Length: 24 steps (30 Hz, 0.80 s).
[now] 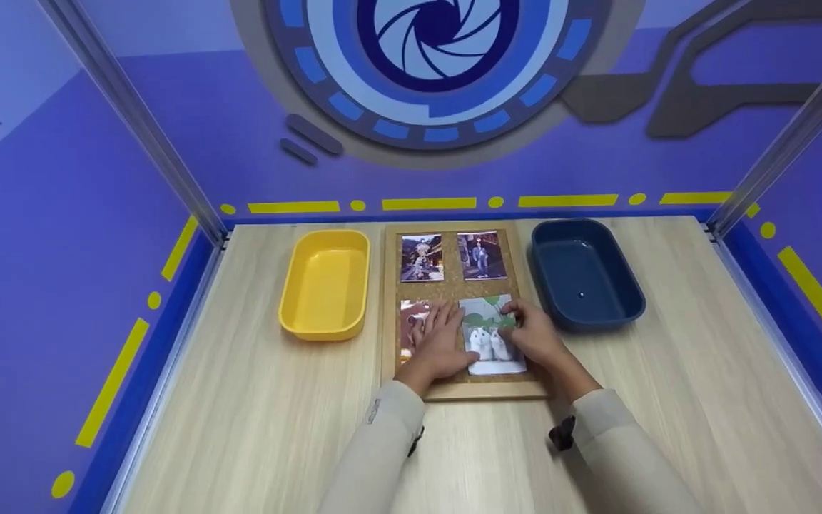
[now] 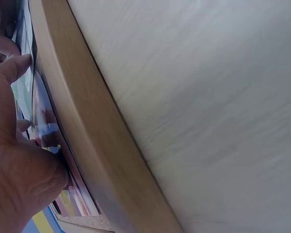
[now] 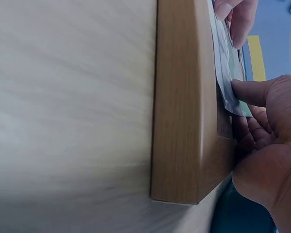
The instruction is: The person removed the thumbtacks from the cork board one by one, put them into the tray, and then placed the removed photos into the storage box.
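Tabletop (image 1: 254, 442) carries a wood-framed cork board (image 1: 482, 390), and the work calls for that board to lie flat and square, so downward pressure should go straight into it rather than sideways. A blue tray (image 1: 600, 323) stands just right of the board and a yellow tray (image 1: 325, 330) to its left; the right elbow and wrist do best well away from the blue rim.

The left hand (image 1: 443, 343) lies with its fingers spread and released, grasping nothing, over the lower-left photo, its thumb reaching the left edge of the animal photo (image 1: 486, 335). That photo sits at the board's lower right. The right hand (image 1: 536, 335) pinches its right edge, thumb on the picture side. Its edge shows slightly raised in the right wrist view, so I judge the step to be settling it in line with its neighbours: a light pinch, left thumb as anchor, the side matched to the upper-right photo (image 1: 482, 255) before pressing. Too tight a grip could crease the paper.

Both forearms run out of the head view's lower edge. The left hand covers much of the lower-left photo (image 1: 407, 314). The right fingertips under the paper are hidden. A tiny bright spot (image 1: 581, 295) inside the blue tray could be a pin or a glint; I cannot tell.
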Each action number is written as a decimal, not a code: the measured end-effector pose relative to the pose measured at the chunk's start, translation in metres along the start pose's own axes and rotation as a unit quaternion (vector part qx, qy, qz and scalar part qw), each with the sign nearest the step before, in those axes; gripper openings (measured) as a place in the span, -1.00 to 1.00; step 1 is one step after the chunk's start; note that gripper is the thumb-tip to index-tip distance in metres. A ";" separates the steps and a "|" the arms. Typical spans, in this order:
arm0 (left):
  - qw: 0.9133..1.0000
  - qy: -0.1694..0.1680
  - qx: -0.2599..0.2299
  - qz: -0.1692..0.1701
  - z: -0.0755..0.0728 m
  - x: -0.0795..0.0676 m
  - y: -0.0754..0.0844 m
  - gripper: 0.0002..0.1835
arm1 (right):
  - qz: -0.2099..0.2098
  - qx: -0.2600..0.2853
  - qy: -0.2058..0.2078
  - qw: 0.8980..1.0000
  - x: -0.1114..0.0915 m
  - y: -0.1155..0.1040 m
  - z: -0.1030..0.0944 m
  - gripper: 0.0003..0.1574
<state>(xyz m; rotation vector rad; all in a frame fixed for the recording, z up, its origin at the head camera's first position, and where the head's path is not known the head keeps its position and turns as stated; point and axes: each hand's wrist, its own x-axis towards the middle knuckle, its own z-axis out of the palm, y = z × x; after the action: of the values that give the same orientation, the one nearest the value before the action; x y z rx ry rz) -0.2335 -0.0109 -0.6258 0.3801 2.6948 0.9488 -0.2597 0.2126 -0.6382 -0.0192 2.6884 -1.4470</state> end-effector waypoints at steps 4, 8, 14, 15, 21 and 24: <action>0.999 0.024 -0.018 0.014 -0.003 -0.002 -0.004 0.01 | 0.002 0.007 0.000 1.000 0.000 0.000 0.002 -0.60; 0.996 0.064 -0.056 0.028 -0.009 -0.006 -0.008 -0.06 | 0.004 0.010 0.004 1.000 -0.001 0.002 0.002 -0.60; 0.983 0.148 -0.080 0.069 -0.030 -0.025 -0.016 -0.23 | 0.009 0.009 0.007 1.000 -0.003 0.004 0.000 -0.60; 0.980 0.164 -0.091 0.072 -0.034 -0.029 -0.018 -0.25 | 0.008 0.009 0.009 1.000 -0.003 0.004 0.000 -0.60; 0.943 0.276 -0.173 0.065 -0.058 -0.056 -0.037 -0.37 | -0.001 0.012 0.008 1.000 -0.002 0.004 0.000 -0.61; 0.918 0.353 -0.167 0.071 -0.070 -0.065 -0.055 -0.43 | -0.002 0.015 0.007 1.000 -0.002 0.003 0.001 -0.61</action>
<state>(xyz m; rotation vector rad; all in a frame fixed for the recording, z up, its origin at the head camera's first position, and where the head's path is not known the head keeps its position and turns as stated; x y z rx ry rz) -0.2046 -0.1134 -0.5979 0.1803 3.0367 1.8584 -0.2578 0.2138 -0.6410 -0.0108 2.6794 -1.4929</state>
